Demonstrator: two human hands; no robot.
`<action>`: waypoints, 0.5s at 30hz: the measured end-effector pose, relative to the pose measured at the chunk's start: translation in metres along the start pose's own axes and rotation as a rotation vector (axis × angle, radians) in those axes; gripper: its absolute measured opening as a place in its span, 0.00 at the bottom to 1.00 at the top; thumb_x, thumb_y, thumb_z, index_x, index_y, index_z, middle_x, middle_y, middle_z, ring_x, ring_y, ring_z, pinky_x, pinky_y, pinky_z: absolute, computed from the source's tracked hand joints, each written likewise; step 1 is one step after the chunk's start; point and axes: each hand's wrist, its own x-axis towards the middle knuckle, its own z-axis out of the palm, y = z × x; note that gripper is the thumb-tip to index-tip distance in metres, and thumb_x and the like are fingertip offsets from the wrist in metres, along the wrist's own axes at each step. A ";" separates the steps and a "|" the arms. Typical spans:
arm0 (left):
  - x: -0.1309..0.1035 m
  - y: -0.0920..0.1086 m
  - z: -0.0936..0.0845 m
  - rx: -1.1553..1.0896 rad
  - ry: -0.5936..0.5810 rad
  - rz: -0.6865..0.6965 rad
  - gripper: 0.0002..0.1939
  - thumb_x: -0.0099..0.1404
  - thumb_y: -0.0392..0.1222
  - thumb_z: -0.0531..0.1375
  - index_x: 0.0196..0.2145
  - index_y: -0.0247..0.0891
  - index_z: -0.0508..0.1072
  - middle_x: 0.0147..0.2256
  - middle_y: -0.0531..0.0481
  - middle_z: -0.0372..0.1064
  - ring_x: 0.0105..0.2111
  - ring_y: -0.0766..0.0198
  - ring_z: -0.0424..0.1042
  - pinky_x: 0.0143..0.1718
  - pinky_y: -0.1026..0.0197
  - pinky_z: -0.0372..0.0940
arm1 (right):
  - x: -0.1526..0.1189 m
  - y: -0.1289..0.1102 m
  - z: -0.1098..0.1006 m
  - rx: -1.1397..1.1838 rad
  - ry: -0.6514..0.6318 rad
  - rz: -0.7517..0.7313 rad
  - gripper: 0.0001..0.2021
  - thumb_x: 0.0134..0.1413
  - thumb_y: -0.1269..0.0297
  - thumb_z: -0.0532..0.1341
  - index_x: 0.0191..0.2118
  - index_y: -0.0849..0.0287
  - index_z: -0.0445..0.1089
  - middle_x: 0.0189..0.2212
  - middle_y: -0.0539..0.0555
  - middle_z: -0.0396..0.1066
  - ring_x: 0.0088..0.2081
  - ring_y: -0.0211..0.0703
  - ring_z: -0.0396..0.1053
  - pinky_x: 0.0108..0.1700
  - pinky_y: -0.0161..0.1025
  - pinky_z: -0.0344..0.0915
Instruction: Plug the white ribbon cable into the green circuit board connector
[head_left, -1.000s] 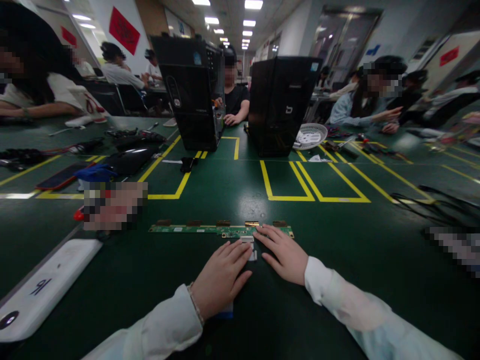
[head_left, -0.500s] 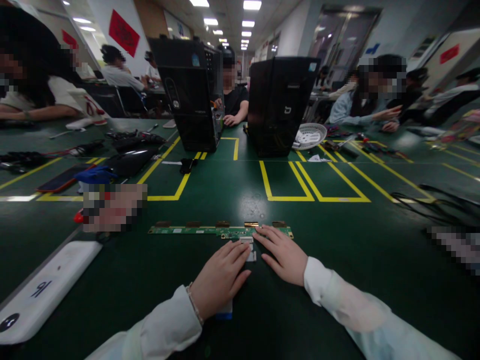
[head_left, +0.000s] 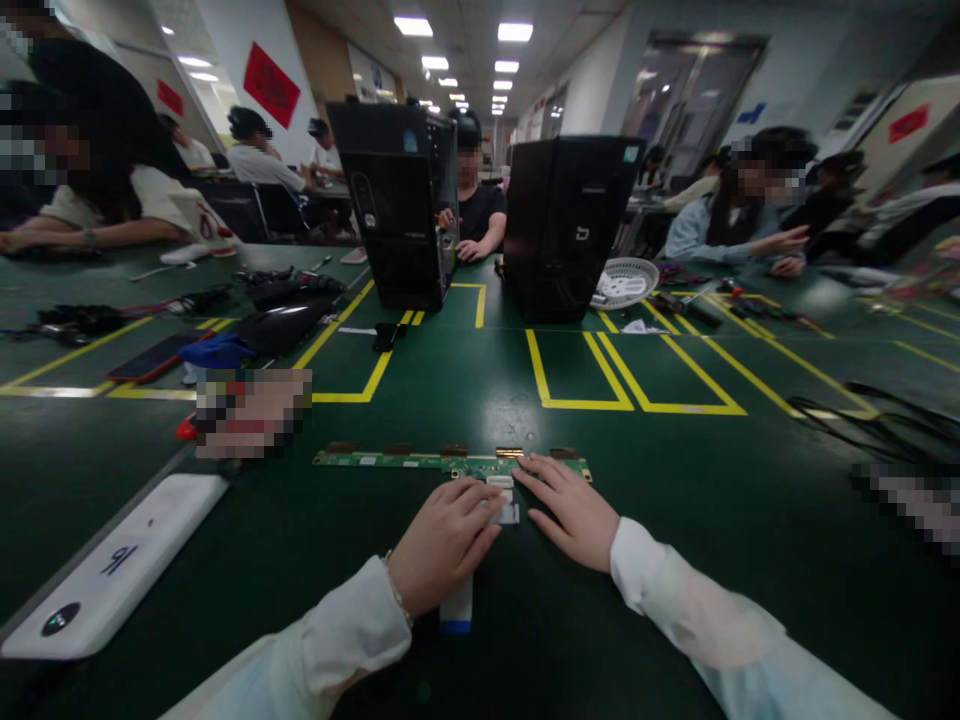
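A long, narrow green circuit board [head_left: 409, 462] lies crosswise on the table, with brown film tabs along its far edge. A white connector [head_left: 499, 482] sits on its near side. My left hand [head_left: 446, 540] lies palm down over a flat ribbon cable [head_left: 456, 605], its fingertips at the cable's end beside the connector and its thumb apart. The cable's blue-tipped end shows below that hand; the middle is hidden. My right hand [head_left: 574, 510] rests with fingers spread, its fingertips on the right part of the board. It holds nothing.
Two black computer towers [head_left: 390, 215] [head_left: 566, 225] stand across the table, a person [head_left: 480, 220] behind them. At left lie a white device [head_left: 124, 560], a dark phone [head_left: 154, 355] and cables. Black cables [head_left: 832, 415] lie at right; a white basket [head_left: 628, 282] is farther back.
The view has shifted slightly, so the scene sits a little farther right. My left hand has moved slightly left relative to the board, showing more of the ribbon cable; the right hand stays in place.
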 end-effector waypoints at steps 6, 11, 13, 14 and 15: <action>0.003 -0.011 -0.005 -0.042 0.067 -0.007 0.15 0.69 0.40 0.49 0.48 0.39 0.71 0.45 0.47 0.70 0.46 0.58 0.66 0.49 0.52 0.63 | -0.001 0.004 0.002 -0.034 0.001 -0.022 0.25 0.63 0.60 0.51 0.63 0.61 0.55 0.62 0.62 0.55 0.64 0.52 0.50 0.63 0.55 0.53; -0.010 -0.014 -0.011 -0.020 0.090 -0.022 0.13 0.69 0.38 0.50 0.44 0.39 0.72 0.42 0.46 0.70 0.44 0.59 0.66 0.46 0.53 0.64 | -0.007 0.007 0.004 -0.041 0.074 -0.059 0.24 0.62 0.63 0.51 0.63 0.60 0.56 0.63 0.62 0.54 0.64 0.51 0.49 0.63 0.54 0.53; -0.021 -0.017 -0.016 0.001 0.106 -0.042 0.13 0.68 0.38 0.50 0.44 0.38 0.72 0.42 0.45 0.70 0.44 0.58 0.66 0.45 0.53 0.65 | -0.013 0.007 0.002 -0.041 0.084 -0.048 0.23 0.62 0.63 0.51 0.62 0.59 0.57 0.62 0.62 0.54 0.64 0.51 0.50 0.62 0.54 0.55; -0.029 -0.021 -0.020 0.017 0.115 -0.058 0.13 0.68 0.37 0.50 0.45 0.38 0.72 0.42 0.45 0.70 0.43 0.58 0.66 0.45 0.53 0.65 | -0.017 0.006 0.000 -0.042 0.087 -0.036 0.23 0.61 0.63 0.51 0.61 0.59 0.58 0.62 0.62 0.55 0.63 0.51 0.51 0.61 0.54 0.56; -0.037 -0.026 -0.026 0.056 0.131 -0.079 0.13 0.68 0.37 0.50 0.45 0.38 0.72 0.42 0.45 0.70 0.43 0.58 0.67 0.44 0.53 0.65 | -0.021 0.005 -0.002 -0.044 0.089 -0.022 0.22 0.61 0.63 0.51 0.61 0.58 0.59 0.61 0.62 0.56 0.63 0.52 0.52 0.61 0.54 0.57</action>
